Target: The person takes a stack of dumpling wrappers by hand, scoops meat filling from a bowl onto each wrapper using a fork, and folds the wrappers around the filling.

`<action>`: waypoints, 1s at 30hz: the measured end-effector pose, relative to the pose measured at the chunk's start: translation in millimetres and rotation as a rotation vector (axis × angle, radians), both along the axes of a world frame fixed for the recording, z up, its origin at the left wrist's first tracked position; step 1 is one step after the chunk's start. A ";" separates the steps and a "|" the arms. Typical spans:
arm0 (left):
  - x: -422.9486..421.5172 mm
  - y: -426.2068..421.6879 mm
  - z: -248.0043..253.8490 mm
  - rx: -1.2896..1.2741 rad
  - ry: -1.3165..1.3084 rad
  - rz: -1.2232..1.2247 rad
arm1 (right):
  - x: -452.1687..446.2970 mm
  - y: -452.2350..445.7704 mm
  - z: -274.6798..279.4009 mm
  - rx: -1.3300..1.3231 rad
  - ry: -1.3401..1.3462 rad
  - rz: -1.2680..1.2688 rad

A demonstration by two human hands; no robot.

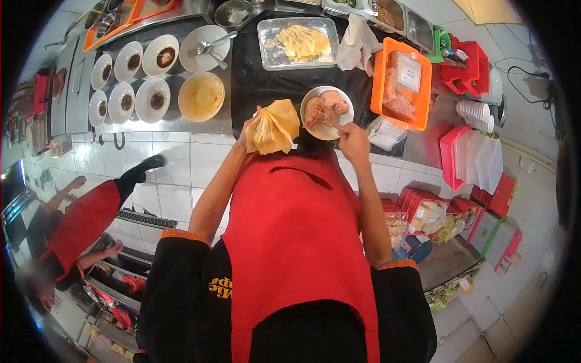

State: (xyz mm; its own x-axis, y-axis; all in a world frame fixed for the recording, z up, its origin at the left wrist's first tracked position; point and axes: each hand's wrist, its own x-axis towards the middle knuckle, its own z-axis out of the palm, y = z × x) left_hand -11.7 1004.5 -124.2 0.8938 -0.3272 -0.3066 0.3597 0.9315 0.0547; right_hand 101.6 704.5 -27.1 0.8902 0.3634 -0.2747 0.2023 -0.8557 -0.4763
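Note:
A fanned stack of yellow dumpling wrappers is in my left hand, its fingers closed on the stack's edge. Just right of it, a white bowl holds pinkish minced meat. My right hand is at the bowl's near right rim, fingers closed around a thin utensil that reaches into the bowl. Its tip is too small to make out. Behind, more yellow wrappers lie fanned in a clear plastic tray.
Several white bowls with dark sauce stand at left, beside a yellow-stained bowl and a plate with cutlery. An orange tray with packaged meat is at right, near a plastic bag. A co-worker in a red apron is at left.

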 end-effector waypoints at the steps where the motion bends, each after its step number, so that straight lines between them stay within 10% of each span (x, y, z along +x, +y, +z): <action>1: 1.0 -4.6 -4.6 -0.002 -0.001 0.003 | -2.4 4.8 -4.5 -0.058 0.018 0.001; 30: 19.7 -2.1 24.0 -0.002 -0.004 0.020 | 25.1 -9.7 22.9 0.382 0.534 -0.063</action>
